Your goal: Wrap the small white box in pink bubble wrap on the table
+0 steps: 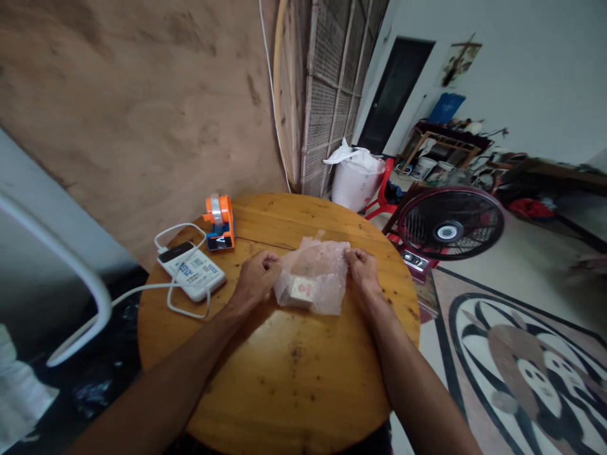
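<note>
A clear sheet of bubble wrap [327, 265] lies on the round wooden table [284, 379] in front of me. Inside or under its near left part sits a small pale box [302, 289] with a red mark on top; I cannot tell how fully the wrap covers it. My left hand [258, 275] pinches the wrap's left edge, fingers closed. At the upper right corner, my right hand [363, 268] grips the wrap between thumb and fingers. Both forearms reach in from the near side.
An orange and blue tape dispenser [220, 221] stands near the table's far left edge. Left of my left hand lies a white power bank [196, 275] with a looped white cable. Beyond the table's right edge are a dark red fan [448, 224] and a white sack [358, 177].
</note>
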`<act>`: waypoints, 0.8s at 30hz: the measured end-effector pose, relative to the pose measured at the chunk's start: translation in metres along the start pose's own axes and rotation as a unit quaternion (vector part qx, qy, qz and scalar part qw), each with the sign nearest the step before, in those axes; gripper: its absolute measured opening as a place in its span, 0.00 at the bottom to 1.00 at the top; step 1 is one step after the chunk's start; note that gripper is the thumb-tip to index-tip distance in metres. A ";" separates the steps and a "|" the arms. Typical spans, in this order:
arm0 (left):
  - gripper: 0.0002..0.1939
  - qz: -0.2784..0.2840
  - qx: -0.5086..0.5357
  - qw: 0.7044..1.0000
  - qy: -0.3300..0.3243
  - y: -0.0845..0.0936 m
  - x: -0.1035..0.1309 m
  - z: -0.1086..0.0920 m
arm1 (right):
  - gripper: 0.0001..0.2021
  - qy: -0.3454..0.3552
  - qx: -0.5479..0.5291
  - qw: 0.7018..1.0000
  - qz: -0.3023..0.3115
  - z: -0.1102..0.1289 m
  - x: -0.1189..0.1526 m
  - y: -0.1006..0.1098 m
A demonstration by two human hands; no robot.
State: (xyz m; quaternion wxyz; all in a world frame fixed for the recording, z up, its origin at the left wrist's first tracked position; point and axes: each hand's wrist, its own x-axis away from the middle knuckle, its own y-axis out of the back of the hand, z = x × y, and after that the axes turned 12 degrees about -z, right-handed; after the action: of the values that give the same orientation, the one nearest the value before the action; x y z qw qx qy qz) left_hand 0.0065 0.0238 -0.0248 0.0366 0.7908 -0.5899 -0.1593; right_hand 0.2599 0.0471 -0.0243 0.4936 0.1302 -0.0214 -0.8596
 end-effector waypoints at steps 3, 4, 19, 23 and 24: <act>0.05 -0.001 -0.004 1.000 0.015 0.004 0.000 -0.003 | 0.16 0.000 0.004 1.000 -0.008 -0.006 -0.004 0.002; 0.05 0.000 -0.006 1.000 0.016 0.005 0.000 -0.004 | 0.16 0.000 0.003 1.000 -0.011 -0.008 -0.004 0.002; 0.15 0.139 0.002 0.971 -0.193 0.001 0.003 -0.008 | 0.16 0.013 -0.075 0.996 0.037 0.010 0.007 -0.006; 0.19 0.127 0.020 0.981 -0.147 0.001 -0.001 -0.004 | 0.16 0.009 -0.078 0.996 0.032 0.007 0.005 -0.005; 0.20 0.118 0.015 0.984 -0.132 0.001 -0.001 -0.004 | 0.16 0.007 -0.078 0.997 0.025 0.006 0.004 -0.005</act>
State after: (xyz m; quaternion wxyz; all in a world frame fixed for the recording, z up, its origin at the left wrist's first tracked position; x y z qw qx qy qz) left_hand 0.0068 0.0244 -0.0202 -0.0347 0.6880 -0.6811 -0.2482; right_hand 0.2523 0.0456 -0.0206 0.5235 0.0963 0.0460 -0.8453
